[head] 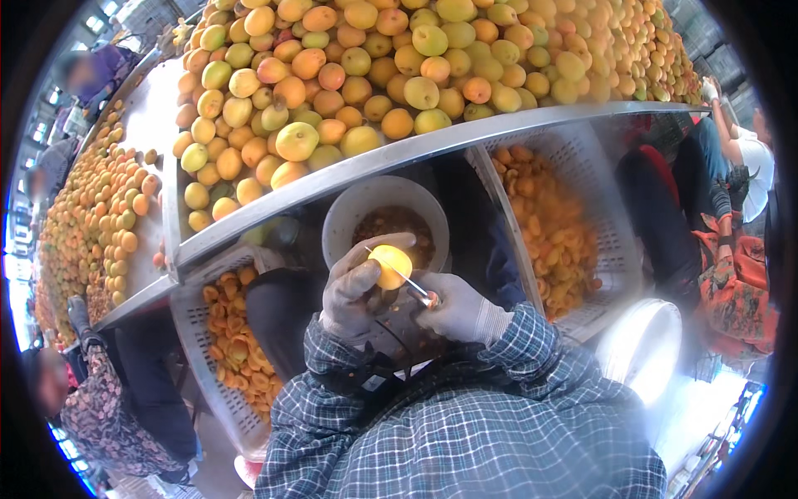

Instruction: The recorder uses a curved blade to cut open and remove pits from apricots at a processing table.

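Observation:
My left hand (350, 293), in a pale glove with stained fingers, holds a yellow apricot (391, 267) between thumb and fingers. My right hand (458, 309), gloved too, grips the short handle of a small knife (416, 287). Its thin blade lies across the apricot's face; how deep it sits I cannot tell. Just beyond my hands, below the table edge, is a white bucket (333, 212) with brownish wet contents, partly hidden by the left fingers.
Whole apricots (349, 93) pile up behind the metal table rim (324, 178). White perforated crates of apricot halves stand left (212, 387) and right (617, 249). A white bucket (642, 349) is at my right. People (124, 399) sit on both sides.

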`<state>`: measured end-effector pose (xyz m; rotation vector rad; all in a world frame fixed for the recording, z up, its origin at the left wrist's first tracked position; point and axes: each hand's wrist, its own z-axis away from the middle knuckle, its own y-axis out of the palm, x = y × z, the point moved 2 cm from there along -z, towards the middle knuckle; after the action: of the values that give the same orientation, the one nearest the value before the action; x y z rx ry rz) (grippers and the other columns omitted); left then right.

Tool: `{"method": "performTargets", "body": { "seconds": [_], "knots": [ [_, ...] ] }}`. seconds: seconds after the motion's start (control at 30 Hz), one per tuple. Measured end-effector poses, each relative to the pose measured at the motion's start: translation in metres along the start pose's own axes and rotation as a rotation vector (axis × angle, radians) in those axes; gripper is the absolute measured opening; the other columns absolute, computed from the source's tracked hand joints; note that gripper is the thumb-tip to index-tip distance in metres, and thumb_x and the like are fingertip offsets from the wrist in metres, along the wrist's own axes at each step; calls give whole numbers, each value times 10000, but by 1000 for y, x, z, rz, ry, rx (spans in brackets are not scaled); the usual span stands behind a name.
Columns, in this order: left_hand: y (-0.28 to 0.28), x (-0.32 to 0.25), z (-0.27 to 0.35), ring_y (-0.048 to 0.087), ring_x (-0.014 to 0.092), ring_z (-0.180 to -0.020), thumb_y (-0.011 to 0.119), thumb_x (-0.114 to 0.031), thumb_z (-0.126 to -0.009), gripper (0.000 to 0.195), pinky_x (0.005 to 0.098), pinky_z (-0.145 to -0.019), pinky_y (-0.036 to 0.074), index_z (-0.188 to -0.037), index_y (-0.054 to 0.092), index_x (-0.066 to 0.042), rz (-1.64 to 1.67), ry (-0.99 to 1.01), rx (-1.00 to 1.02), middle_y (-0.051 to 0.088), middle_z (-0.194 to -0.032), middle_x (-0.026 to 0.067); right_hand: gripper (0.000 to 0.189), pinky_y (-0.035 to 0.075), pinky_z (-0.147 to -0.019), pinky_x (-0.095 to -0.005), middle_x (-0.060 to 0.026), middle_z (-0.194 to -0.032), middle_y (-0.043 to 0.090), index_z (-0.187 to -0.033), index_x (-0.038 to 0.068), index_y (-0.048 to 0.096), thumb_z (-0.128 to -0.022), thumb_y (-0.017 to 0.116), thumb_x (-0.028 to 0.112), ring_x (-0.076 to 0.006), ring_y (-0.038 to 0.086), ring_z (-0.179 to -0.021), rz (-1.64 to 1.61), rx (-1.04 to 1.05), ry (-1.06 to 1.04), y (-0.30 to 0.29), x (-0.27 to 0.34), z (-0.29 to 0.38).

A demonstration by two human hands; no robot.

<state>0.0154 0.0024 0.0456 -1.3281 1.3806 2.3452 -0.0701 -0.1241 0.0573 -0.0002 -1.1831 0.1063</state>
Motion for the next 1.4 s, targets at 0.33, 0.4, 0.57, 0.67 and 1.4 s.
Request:
{"method": "performTargets", "body": {
  "seconds": [0.33,0.4,0.57,0.67,1.4],
  "knots": [
    [-1,9,-4,572,163,-823,677,-307,-722,624,273,-754,476,-1139,450,99,-60,-18,-11,571,-946,103,250,468,-683,-302,-108,-785,589,-947,-1,555,-704,565,54,-188,587,-749,-99,-222,-50,20,-19,-10],
    [-9,12,-4,573,167,-834,664,-283,-746,588,272,-762,478,-1138,445,96,-49,-98,24,571,-945,103,286,471,-713,-312,-126,-823,606,-995,4,548,-716,572,63,-219,603,-791,-16,-297,-55,18,-20,-9],
    [5,6,2,565,154,-855,649,-168,-749,485,258,-772,460,-1124,467,80,-270,-35,-45,574,-971,105,345,454,-782,-346,-165,-924,598,-1070,42,520,-737,572,119,-289,572,-893,59,-306,51,19,-27,-8],
    [7,7,3,559,144,-868,641,-117,-739,454,250,-782,445,-1119,479,70,-529,57,-122,575,-986,105,374,438,-844,-384,-188,-983,585,-1107,79,497,-748,563,159,-348,537,-965,78,-219,179,15,-30,-14],
    [-3,18,6,572,130,-761,662,-204,-769,406,226,-682,460,-1088,521,2,-179,-4,-211,598,-937,82,352,468,-743,-398,-195,-844,606,-1093,74,499,-759,539,180,-354,575,-842,268,-251,-65,10,-36,-21]
  ]
}}
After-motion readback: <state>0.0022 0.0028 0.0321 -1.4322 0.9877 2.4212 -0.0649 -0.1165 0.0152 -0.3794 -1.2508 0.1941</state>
